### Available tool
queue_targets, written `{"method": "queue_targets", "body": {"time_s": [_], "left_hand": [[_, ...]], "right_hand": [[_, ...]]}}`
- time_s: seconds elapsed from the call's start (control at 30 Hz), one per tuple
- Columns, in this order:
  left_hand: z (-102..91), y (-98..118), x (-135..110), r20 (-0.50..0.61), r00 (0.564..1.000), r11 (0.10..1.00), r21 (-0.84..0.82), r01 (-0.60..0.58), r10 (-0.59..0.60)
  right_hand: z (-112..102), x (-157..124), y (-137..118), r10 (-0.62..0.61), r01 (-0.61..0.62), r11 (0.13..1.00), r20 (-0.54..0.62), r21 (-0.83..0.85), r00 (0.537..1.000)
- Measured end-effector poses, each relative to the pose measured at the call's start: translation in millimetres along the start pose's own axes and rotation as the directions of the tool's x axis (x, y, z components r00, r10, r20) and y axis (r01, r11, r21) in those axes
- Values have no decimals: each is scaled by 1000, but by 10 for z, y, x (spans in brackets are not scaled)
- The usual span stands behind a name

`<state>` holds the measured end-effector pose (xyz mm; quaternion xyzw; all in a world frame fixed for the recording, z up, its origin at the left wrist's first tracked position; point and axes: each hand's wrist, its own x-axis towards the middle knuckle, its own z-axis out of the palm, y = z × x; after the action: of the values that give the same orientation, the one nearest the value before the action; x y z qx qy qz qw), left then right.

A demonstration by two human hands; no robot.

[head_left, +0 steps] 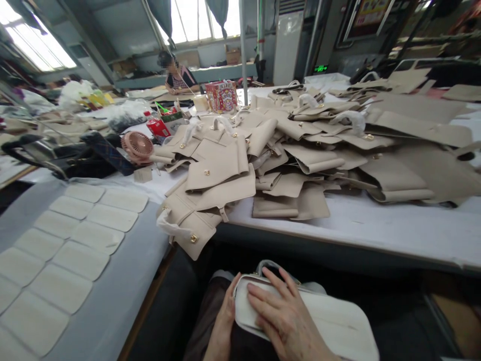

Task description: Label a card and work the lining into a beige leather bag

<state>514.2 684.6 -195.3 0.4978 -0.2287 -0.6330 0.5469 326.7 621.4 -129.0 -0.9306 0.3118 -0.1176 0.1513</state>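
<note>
On my lap lies a long off-white panel (pixel 334 321) with rounded corners. A curved handle (pixel 267 263) and some metal show at its far edge, so it seems joined to a bag piece underneath. My left hand (pixel 224 318) grips the panel's left end, thumb along the rim; its other fingers are mostly hidden. My right hand (pixel 287 318) lies flat across the panel's top with the fingers stretched out, pressing on the surface.
Beige bag pieces (pixel 221 165) with wrapped handles and gold clasps are heaped on the white table (pixel 398 225). Rows of off-white rounded panels (pixel 77 258) lie on the left table. Nearby are a pink fan (pixel 137 146) and a red patterned box (pixel 221 96). A person (pixel 180 80) sits beyond.
</note>
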Motion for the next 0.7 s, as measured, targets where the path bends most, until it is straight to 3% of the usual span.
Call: {"method": "queue_targets", "body": {"time_s": [0.07, 0.1, 0.17, 0.3, 0.37, 0.43, 0.5, 0.57, 0.7], "left_hand": [[-2, 197, -58, -36, 998, 943, 329, -44, 59], [1, 301, -86, -32, 994, 849, 523, -71, 103], [26, 489, -128, 45, 977, 577, 801, -161, 210], [142, 669, -124, 250, 886, 163, 928, -334, 391], [191, 671, -90, 310, 850, 11, 938, -348, 425], [218, 652, -57, 348, 827, -83, 934, -348, 441], [228, 635, -38, 353, 822, -105, 933, -343, 446], [236, 631, -39, 326, 834, -56, 940, -337, 446], [253, 664, -75, 217, 886, 216, 920, -326, 410]], "right_hand": [[3, -8, 7, 3, -3, 1000, 11, 21, 1000], [1, -11, 8, 4, -4, 999, 16, 32, 1000], [-8, -14, 5, 7, -8, 998, 24, 55, 1000], [-34, 0, -15, 34, -35, 994, 20, 103, 999], [-42, 17, -23, 50, -51, 989, 5, 136, 999], [-44, 32, -27, 57, -55, 986, -9, 160, 998], [-40, 40, -26, 50, -46, 985, -19, 167, 999], [-30, 39, -22, 48, -42, 986, -33, 163, 998], [-3, 21, -23, 57, -45, 987, -80, 152, 995]]}}
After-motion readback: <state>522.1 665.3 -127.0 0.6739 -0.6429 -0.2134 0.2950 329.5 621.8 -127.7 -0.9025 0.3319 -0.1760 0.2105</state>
